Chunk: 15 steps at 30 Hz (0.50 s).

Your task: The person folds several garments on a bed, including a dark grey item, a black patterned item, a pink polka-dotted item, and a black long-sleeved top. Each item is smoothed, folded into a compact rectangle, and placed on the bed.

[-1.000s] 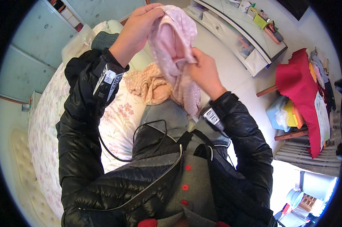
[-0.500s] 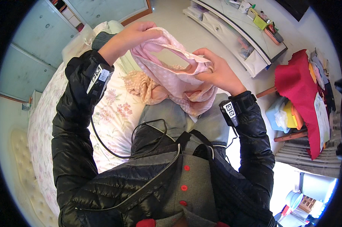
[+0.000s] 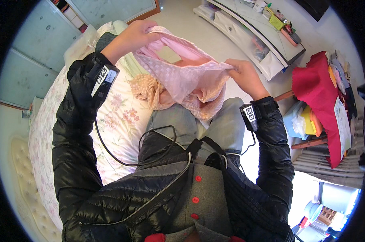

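A pink garment with pale dots (image 3: 174, 78) hangs between my hands above my knees, its wide opening facing up. My left hand (image 3: 140, 34) pinches the upper left of its rim. On the other side, my right hand (image 3: 245, 76) grips the right corner, so the front edge is drawn fairly taut. The lower folds drop onto my lap. Beside it, a peach dotted cloth bundle (image 3: 150, 92) lies crumpled on the bed next to my left knee; whether it joins the pink garment is hard to tell.
To the left is a bed with a floral sheet (image 3: 114, 117). A black cable (image 3: 130, 165) loops from my left sleeve across my lap. A white low cabinet (image 3: 247, 36) stands ahead right, and a red cloth (image 3: 319, 97) drapes over furniture at the right.
My right hand has shifted slightly outward to the right and now holds the corner. The garment's front edge is pulled straighter. My left hand has moved slightly left and away.
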Each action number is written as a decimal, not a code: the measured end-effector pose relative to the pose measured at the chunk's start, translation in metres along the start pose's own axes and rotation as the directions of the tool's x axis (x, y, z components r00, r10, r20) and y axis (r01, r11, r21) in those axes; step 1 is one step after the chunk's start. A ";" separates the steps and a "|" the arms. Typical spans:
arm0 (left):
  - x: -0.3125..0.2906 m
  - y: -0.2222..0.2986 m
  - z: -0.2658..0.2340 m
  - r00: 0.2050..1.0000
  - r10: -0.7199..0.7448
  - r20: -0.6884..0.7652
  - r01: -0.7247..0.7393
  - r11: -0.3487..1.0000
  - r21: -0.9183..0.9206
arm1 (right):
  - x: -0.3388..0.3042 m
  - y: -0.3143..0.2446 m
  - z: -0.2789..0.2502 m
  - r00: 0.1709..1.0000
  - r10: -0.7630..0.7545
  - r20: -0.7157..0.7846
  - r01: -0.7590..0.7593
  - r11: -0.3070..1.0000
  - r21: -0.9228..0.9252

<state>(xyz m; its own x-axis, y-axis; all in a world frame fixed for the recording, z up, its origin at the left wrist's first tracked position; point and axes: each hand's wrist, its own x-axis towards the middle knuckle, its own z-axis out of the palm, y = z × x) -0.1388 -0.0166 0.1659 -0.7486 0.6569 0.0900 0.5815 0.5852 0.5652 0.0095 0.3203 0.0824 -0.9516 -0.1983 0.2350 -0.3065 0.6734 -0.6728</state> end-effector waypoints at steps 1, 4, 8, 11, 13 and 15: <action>0.000 -0.005 -0.001 1.000 -0.006 -0.023 0.007 1.000 0.022 | -0.001 0.000 -0.003 1.000 0.019 0.007 -0.019 1.000 0.003; -0.001 -0.019 -0.006 0.999 -0.031 -0.036 0.029 0.997 -0.068 | -0.001 0.002 -0.011 0.996 0.063 0.070 -0.083 0.933 0.350; 0.001 -0.024 -0.007 0.992 -0.063 -0.112 0.047 0.989 -0.142 | 0.001 0.006 -0.016 0.993 0.038 0.112 -0.082 0.900 0.427; 0.002 -0.010 -0.003 0.965 -0.118 -0.235 0.035 0.943 -0.332 | 0.002 0.010 -0.011 0.991 0.004 0.136 -0.052 0.935 0.352; 0.003 0.006 0.000 0.964 -0.076 -0.253 -0.055 0.879 -0.474 | 0.003 0.013 -0.005 0.991 -0.001 0.137 -0.034 0.965 0.259; 0.004 0.024 0.000 0.963 -0.099 -0.251 -0.041 0.865 -0.499 | 0.005 0.015 0.002 0.998 0.059 0.001 -0.058 0.996 0.074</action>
<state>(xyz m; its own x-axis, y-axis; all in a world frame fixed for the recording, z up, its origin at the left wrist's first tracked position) -0.1278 -0.0005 0.1799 -0.8586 0.4548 0.2366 0.3748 0.2419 0.8950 0.0001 0.3283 0.0724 -0.9679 -0.1592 0.1945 -0.2513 0.6295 -0.7352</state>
